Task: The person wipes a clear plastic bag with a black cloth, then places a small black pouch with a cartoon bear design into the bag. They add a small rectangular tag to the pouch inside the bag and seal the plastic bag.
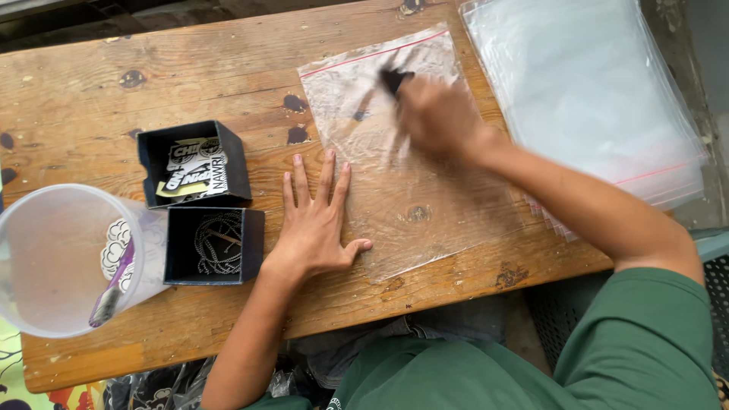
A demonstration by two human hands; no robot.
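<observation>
The clear plastic zip bag lies flat in the middle of the bench, see-through enough that the wood grain and dark knots show under it, with a thin red line along its top edge. My left hand lies palm down on its lower left part, fingers spread and pointing away from me, thumb out to the side. My right hand is blurred over the bag's upper part; its fingers look bunched around a small black thing, though I cannot tell what that is or how firmly it is held. To the right, a stack of the same clear bags reaches the bench's edge. On the left sit two small open black boxes: one with a black-and-white printed card inside, the other with a thin chain. Beside them lies a translucent plastic tub. The bench is worn, stained planks.
</observation>
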